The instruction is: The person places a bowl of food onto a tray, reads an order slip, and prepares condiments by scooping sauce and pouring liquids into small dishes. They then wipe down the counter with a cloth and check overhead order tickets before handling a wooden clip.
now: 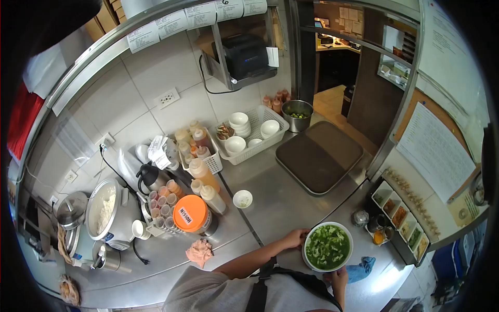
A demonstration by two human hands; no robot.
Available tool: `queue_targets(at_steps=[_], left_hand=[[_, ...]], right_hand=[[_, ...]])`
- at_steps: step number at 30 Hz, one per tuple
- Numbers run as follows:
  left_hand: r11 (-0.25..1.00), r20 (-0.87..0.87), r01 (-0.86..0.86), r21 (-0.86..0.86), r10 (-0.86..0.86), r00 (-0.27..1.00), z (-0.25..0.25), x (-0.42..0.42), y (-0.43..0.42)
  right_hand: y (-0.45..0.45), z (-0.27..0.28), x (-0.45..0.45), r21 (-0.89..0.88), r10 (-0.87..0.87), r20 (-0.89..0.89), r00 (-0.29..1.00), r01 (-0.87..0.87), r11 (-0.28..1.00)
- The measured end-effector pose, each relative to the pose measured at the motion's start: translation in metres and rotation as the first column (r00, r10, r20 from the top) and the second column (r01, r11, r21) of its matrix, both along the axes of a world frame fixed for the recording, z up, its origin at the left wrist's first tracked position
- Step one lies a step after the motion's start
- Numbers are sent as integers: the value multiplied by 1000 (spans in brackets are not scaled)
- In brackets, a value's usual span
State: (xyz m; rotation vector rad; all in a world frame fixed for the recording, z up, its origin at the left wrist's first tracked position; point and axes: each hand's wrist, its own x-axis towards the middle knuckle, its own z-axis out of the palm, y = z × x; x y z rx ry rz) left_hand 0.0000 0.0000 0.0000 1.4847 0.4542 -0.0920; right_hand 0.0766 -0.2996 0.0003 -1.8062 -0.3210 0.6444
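A white bowl full of green broth with chopped green herbs is near the front edge of the steel counter. My left hand is closed on the bowl's left rim. At the bowl's lower right edge, my right hand grips the rim. A blue cloth lies just right of my right hand. Further left on the counter stands a small white bowl with a few bits inside. A crumpled pink cloth lies left of my left arm.
A brown tray lies behind the bowl. White baskets hold bowls and sauce bottles. An orange-lidded tub and rice cooker stand left. A metal pot stands behind; a condiment rack is at the right.
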Motion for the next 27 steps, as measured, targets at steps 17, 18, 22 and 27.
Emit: queue_targets(at_steps=[17, 18, 22, 27], left_hand=[[958, -26, -273, -88, 271, 962, 46, -24, -4], [955, -17, -281, -90, 281, 960, 56, -22, -6], [930, -182, -334, -154, 305, 935, 40, -52, -19], [938, -155, -305, -162, 282, 947, 33, -50, 0]], right_hand=[[25, 82, 121, -210, -3, 379, 925, 89, 974], [32, 128, 137, -206, -59, 444, 894, 165, 964], [20, 176, 214, -60, -236, 736, 635, 408, 911], [41, 199, 329, -141, -58, 938, 341, 531, 836]])
